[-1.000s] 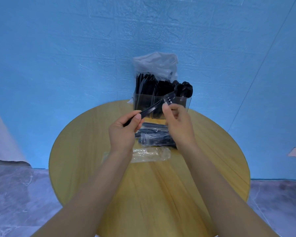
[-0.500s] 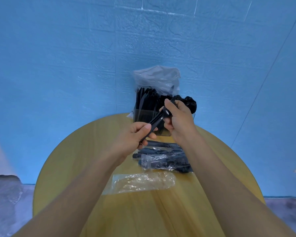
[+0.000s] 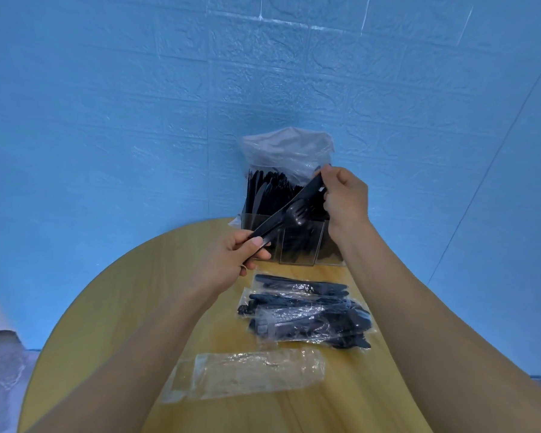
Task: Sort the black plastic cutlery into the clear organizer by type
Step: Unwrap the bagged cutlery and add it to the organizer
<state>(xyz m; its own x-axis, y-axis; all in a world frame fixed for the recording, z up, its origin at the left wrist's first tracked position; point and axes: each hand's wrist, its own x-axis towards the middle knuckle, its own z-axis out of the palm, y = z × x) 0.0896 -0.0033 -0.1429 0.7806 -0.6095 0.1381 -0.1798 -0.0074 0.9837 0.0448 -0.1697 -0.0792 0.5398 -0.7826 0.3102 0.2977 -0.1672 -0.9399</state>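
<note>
- Both forearms reach forward over the round wooden table (image 3: pixel 132 307), hands raised in front of the clear organizer (image 3: pixel 297 245).
- Left hand (image 3: pixel 228 264) grips the handle ends of a black fork (image 3: pixel 295 210) and a black knife (image 3: pixel 286 209), thumb on top.
- Right hand (image 3: pixel 344 198), fingers curled, pinches the knife's far end, above the organizer's cutlery-filled compartments.
- Wrapped cutlery packets (image 3: pixel 306 314) lie on the table near the right forearm, with an empty clear wrapper (image 3: pixel 247 376) closer in.
</note>
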